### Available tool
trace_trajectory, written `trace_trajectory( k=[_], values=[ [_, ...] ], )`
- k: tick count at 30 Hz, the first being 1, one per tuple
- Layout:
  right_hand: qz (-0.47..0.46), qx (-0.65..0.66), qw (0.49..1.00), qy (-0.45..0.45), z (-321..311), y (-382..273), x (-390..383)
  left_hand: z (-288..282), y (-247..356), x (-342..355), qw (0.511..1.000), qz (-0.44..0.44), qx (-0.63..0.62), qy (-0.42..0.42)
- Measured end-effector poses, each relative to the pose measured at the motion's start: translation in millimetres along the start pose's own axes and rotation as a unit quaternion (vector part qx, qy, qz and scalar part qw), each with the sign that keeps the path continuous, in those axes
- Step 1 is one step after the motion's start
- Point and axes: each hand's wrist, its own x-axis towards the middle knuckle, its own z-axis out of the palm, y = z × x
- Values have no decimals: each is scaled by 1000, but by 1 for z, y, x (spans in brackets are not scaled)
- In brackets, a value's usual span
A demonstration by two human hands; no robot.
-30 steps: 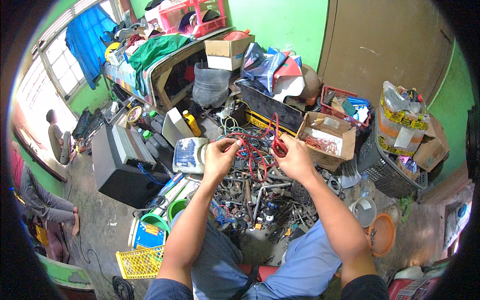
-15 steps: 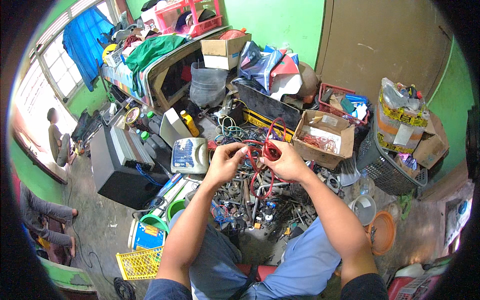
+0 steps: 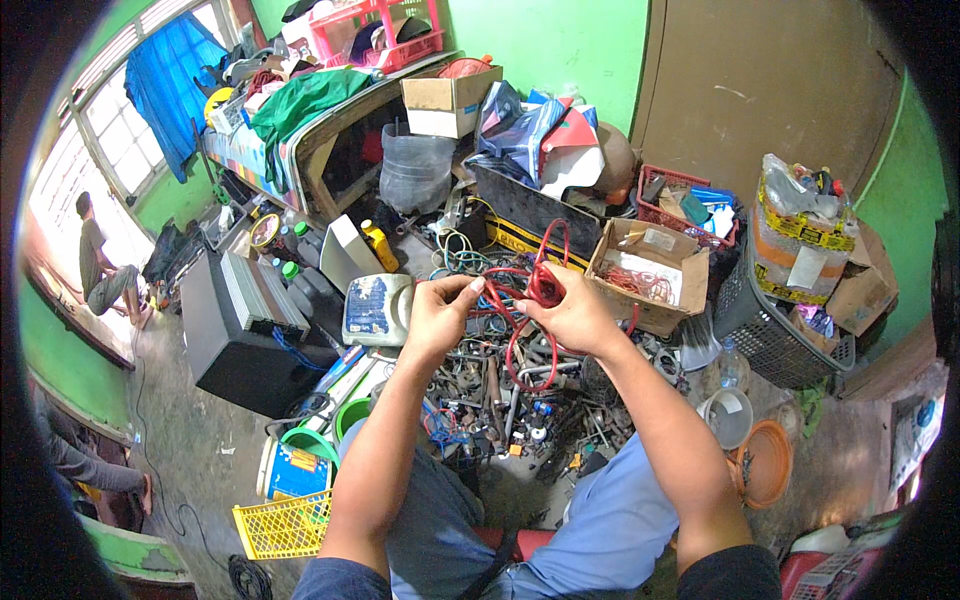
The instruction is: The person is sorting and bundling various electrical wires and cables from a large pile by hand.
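Note:
My left hand [image 3: 445,310] pinches a length of red cable [image 3: 520,365] at center, just right of a dirty white plastic jug [image 3: 374,311]. My right hand [image 3: 572,312] is closed on a bunched loop of the same cable, a little apart from my left hand. Loose red loops rise above my right hand and hang between and below both hands. Underneath lies a dense pile of metal parts [image 3: 480,405] and tangled wires [image 3: 460,255]. A cardboard box [image 3: 640,310] with reddish wires in it stands beside my right hand.
A black speaker box [image 3: 235,350], yellow crate [image 3: 280,527] and green basin [image 3: 308,443] are at left; a grey laundry basket [image 3: 760,345] and orange basin [image 3: 768,455] at right. A cluttered bed [image 3: 280,160] stands behind. A person [image 3: 108,270] sits by the doorway; another person's leg [image 3: 95,470] shows lower left.
Since a second ago, my hands first came closer, then parted slightly, and the red loops hang lower. The person by the doorway has leaned and shifted left; the legs at lower left have pulled back.

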Motion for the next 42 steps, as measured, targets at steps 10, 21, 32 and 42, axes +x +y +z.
trace_trajectory(
  k=[10, 21, 32, 42],
  values=[
    [49, 178, 978, 95, 2, 27, 7, -14, -1, 6, 975, -39, 196, 100],
    [51, 197, 977, 59, -19, -3, -8, 2, -10, -3, 919, 241, 306, 52],
    [124, 524, 842, -2, -10, 3, -6, 27, -23, 0, 998, 23, 8, -58],
    [155, 597, 786, -37, 0, 23, 4, 47, 8, -26, 984, -14, -169, 59]
  ],
)
